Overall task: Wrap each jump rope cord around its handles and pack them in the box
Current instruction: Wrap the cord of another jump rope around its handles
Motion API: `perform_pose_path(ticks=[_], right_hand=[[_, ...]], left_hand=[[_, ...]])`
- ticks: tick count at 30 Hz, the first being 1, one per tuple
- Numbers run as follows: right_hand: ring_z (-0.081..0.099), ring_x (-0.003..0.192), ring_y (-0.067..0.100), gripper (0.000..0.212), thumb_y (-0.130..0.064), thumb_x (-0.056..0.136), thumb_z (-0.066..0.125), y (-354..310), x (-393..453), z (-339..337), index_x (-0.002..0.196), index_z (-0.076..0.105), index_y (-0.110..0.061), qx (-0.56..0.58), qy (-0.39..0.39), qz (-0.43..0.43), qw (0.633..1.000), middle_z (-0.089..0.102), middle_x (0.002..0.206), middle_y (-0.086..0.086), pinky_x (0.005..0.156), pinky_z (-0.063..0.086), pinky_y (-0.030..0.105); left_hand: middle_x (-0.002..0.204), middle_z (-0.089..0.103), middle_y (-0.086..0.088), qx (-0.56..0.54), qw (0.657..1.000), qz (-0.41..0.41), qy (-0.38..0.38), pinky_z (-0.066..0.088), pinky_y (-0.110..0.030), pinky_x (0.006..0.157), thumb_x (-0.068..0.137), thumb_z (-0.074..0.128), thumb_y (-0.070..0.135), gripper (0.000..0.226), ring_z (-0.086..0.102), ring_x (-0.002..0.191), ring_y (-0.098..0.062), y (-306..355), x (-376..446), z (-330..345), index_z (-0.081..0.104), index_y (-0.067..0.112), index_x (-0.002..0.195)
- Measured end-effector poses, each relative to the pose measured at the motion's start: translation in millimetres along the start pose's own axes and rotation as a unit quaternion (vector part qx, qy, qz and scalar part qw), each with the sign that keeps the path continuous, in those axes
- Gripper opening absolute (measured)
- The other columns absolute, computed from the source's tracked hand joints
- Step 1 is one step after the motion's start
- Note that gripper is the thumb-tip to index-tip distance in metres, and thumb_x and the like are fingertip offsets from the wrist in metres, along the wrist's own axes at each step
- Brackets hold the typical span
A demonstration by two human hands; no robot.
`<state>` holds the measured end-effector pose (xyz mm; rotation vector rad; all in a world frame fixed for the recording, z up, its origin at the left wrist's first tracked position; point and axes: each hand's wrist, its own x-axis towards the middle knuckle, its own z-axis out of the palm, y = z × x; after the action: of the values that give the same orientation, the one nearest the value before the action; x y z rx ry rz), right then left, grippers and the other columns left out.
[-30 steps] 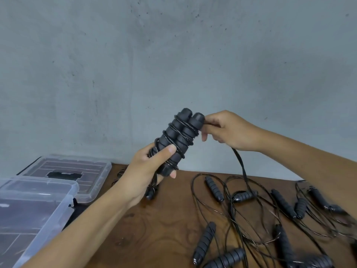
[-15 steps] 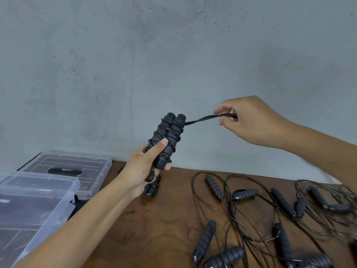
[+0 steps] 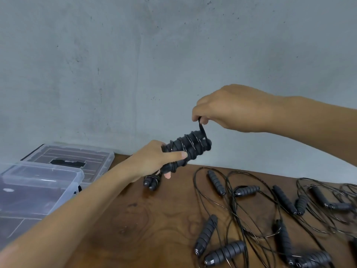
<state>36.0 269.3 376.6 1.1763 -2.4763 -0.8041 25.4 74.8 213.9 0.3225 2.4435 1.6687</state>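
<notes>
My left hand (image 3: 152, 159) grips a pair of black ribbed jump rope handles (image 3: 190, 148) held together, with thin black cord wound round them in several turns. The bundle points right and slightly up above the table's far edge. My right hand (image 3: 224, 109) is just above its tip and pinches the last loop of cord (image 3: 201, 130), pulled taut. A clear plastic box (image 3: 36, 192) stands at the left, its lid (image 3: 77, 157) lying behind it.
Another wound bundle (image 3: 151, 182) lies on the wooden table (image 3: 154, 219) under my left hand. Several loose handles and tangled cords (image 3: 251, 219) cover the right half of the table. A grey wall rises close behind.
The bundle has tilted from upright to nearly level and dropped lower. My right hand has swung the cord end from the right to above the tip, and no slack hangs to the table now.
</notes>
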Motion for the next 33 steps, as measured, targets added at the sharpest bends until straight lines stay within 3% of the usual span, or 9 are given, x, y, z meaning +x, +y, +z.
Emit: perform_pose_path(ticks=[2,9,14,21,23,25,28,31,33], right_hand=[[0.06,0.091,0.013,0.015,-0.025,0.105,0.052,-0.6,7.1,-4.3,0.117,0.062,-0.026,-0.039,-0.021,-0.026,0.999,0.068,0.114,-0.015,0.07,0.041,0.031],[0.061,0.093,0.015,0.03,-0.053,0.1,0.053,-11.4,25.4,-5.3,0.114,0.069,-0.032,-0.062,-0.043,-0.098,0.992,0.069,0.103,-0.013,0.07,0.04,0.031],[0.05,0.083,0.001,0.029,-0.049,0.091,0.067,-4.9,27.5,9.9,0.113,0.077,-0.032,0.152,-0.058,-0.066,0.984,0.067,0.097,-0.017,0.066,0.034,0.017],[0.068,0.077,0.02,0.039,-0.044,0.08,0.073,-3.0,17.5,35.4,0.106,0.082,-0.016,0.5,-0.027,0.047,0.864,0.075,0.077,-0.003,0.079,0.051,0.037],[0.064,0.065,0.002,0.04,-0.036,0.087,0.071,-3.2,14.6,46.1,0.111,0.079,-0.005,0.546,-0.045,0.063,0.834,0.073,0.075,-0.016,0.067,0.05,0.021],[0.071,0.087,-0.005,0.038,-0.033,0.092,0.068,-7.4,13.7,53.2,0.12,0.075,-0.007,0.58,-0.087,0.073,0.806,0.077,0.094,-0.019,0.081,0.051,0.012],[0.072,0.11,0.021,0.035,-0.028,0.094,0.068,-9.2,10.8,65.1,0.123,0.072,-0.008,0.584,-0.101,0.074,0.802,0.077,0.113,0.003,0.1,0.055,0.035],[0.067,0.087,0.023,0.013,-0.002,0.099,0.06,-7.6,1.2,76.1,0.104,0.07,0.005,0.592,-0.097,0.073,0.797,0.07,0.094,0.02,0.085,0.056,0.03],[0.052,0.07,0.018,0.026,-0.007,0.104,0.054,-15.0,-7.3,74.5,0.085,0.072,-0.01,0.595,-0.099,0.094,0.792,0.057,0.075,0.012,0.079,0.049,0.019]], left_hand=[[0.06,0.07,-0.006,0.083,0.996,0.022,-0.034,0.038,-0.014,0.047,0.094,0.074,0.048,0.042,0.051,0.042,-0.006,5.6,-4.1,-0.9,0.073,0.006,0.092],[0.061,0.069,0.002,0.178,0.975,0.086,-0.098,0.05,-0.026,0.061,0.081,0.087,0.048,0.042,0.065,0.053,-0.012,21.1,-14.9,-0.1,0.068,0.011,0.09],[0.075,0.073,-0.005,0.228,0.957,0.151,-0.095,0.055,-0.044,0.074,0.076,0.086,0.059,0.051,0.068,0.067,-0.021,20.2,-24.4,-8.8,0.069,0.019,0.103],[0.083,0.078,-0.003,0.074,0.977,0.196,-0.025,0.057,-0.047,0.081,0.071,0.092,0.053,0.069,0.065,0.073,-0.034,9.9,-35.6,-7.2,0.04,0.042,0.115],[0.08,0.076,-0.014,0.032,0.976,0.215,-0.01,0.056,-0.052,0.086,0.072,0.093,0.048,0.079,0.064,0.075,-0.041,6.0,-36.6,-4.1,0.035,0.044,0.125],[0.085,0.077,-0.015,0.013,0.971,0.237,-0.009,0.057,-0.053,0.092,0.076,0.093,0.038,0.085,0.07,0.079,-0.035,2.4,-36.8,-0.7,0.035,0.05,0.137],[0.121,0.075,0.009,-0.029,0.961,0.274,-0.024,0.057,-0.032,0.099,0.084,0.087,0.022,0.078,0.074,0.108,-0.013,-1.1,-36.4,4.0,0.047,0.043,0.147],[0.118,0.074,0.019,-0.097,0.955,0.28,0.005,0.057,-0.019,0.082,0.082,0.081,0.021,0.055,0.074,0.1,-0.012,1.3,-37.4,7.0,0.06,0.032,0.132],[0.104,0.077,0.01,-0.141,0.95,0.276,0.041,0.058,-0.024,0.073,0.086,0.082,0.019,0.042,0.075,0.086,-0.015,1.9,-35.6,7.3,0.063,0.028,0.123]])
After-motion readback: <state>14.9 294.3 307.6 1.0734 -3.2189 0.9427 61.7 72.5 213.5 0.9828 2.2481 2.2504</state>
